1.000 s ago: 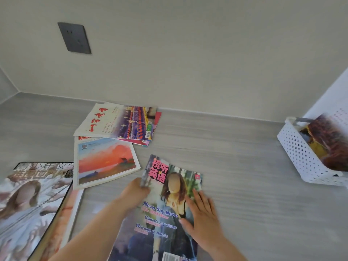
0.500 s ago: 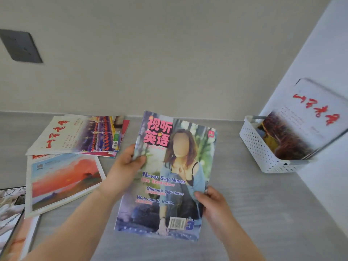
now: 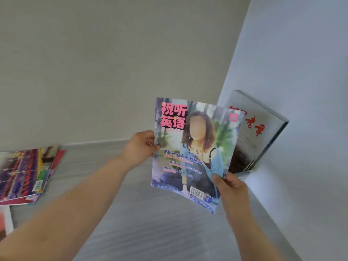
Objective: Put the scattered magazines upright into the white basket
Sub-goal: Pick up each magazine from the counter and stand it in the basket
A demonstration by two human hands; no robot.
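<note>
The glossy purple-and-pink magazine is held upright above the grey desk, left hand gripping its nine-o'clock edge, right hand pinching its five-o'clock corner.

Two bare forearms enter from the bottom of the frame. The left hand sits near the middle of the frame, and its forearm runs long and broad down to the lower left corner. The right hand sits right of centre, on a narrower forearm leading to the bottom edge. No sleeve, watch, ring or glove shows on either arm. Nails are short and plain, though motion blur softens the finer detail.
</note>
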